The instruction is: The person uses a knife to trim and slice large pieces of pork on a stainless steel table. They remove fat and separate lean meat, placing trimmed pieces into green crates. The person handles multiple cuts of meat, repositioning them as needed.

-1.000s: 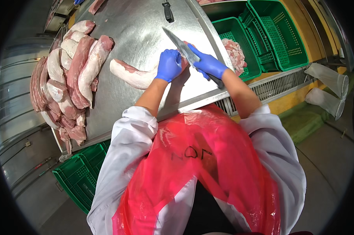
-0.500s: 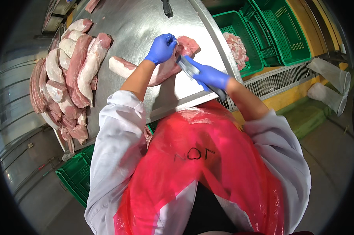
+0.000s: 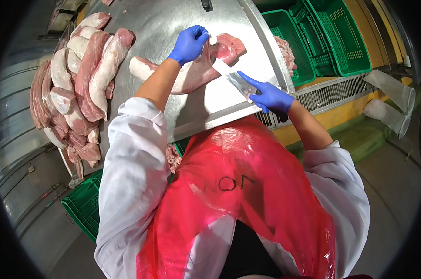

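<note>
A long piece of pork [image 3: 194, 81], pale with fat along its side and pink at its far right end, lies curved on the steel table [image 3: 150, 35]. My left hand [image 3: 188, 45], in a blue glove, pinches a thin flap of it and lifts the flap upward. A small white bit shows beside those fingertips. In my blue-gloved right hand [image 3: 273, 96] is a knife [image 3: 237, 83] with a broad blade, the index finger stretched along it. The blade's tip is close to the pork's right side; whether it touches, I cannot tell. My palm hides the handle.
Several long pork pieces [image 3: 91, 69] are heaped on the table's left. A black handle [image 3: 206, 4] lies at the far edge. Beyond the raised right rim, a green crate [image 3: 278, 23] holds meat trimmings [image 3: 285, 52], beside other green crates [image 3: 336, 32]. Another green crate [image 3: 84, 202] stands lower left.
The knife has drawn back right from under the flap, its blade now lying flatter. My left hand keeps its pinch on the flap. The whole view has shifted slightly.
</note>
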`<state>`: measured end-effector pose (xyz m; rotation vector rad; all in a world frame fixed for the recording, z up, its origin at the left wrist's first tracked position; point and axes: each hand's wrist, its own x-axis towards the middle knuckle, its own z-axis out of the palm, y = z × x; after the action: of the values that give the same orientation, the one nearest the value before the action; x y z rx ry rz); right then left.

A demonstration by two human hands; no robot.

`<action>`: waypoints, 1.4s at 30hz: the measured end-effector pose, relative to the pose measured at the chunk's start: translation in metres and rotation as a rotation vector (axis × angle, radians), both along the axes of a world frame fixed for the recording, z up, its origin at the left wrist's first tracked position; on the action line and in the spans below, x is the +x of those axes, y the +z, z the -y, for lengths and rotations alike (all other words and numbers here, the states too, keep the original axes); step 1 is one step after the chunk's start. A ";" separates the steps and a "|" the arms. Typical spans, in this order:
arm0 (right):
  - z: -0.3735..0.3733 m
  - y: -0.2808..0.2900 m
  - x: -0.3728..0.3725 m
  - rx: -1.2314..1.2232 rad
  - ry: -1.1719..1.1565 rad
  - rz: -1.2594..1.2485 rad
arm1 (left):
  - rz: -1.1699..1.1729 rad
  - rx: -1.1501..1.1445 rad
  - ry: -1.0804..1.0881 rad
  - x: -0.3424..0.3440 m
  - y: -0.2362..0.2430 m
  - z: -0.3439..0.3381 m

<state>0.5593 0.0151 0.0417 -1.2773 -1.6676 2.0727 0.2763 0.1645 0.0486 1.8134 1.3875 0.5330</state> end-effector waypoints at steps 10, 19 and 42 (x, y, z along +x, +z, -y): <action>0.000 -0.003 -0.045 0.151 0.017 0.150 | 0.186 0.006 0.091 -0.010 0.002 0.000; -0.045 0.006 -0.111 0.056 -0.147 0.030 | 0.463 -0.043 0.156 -0.007 0.007 0.003; -0.025 -0.004 -0.172 0.103 -0.152 0.015 | 1.289 -0.255 0.344 -0.036 0.047 0.016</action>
<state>0.3869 0.0399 0.0374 -1.3450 -1.6066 1.8700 0.2406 0.1480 0.0952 0.6676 0.7438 1.3152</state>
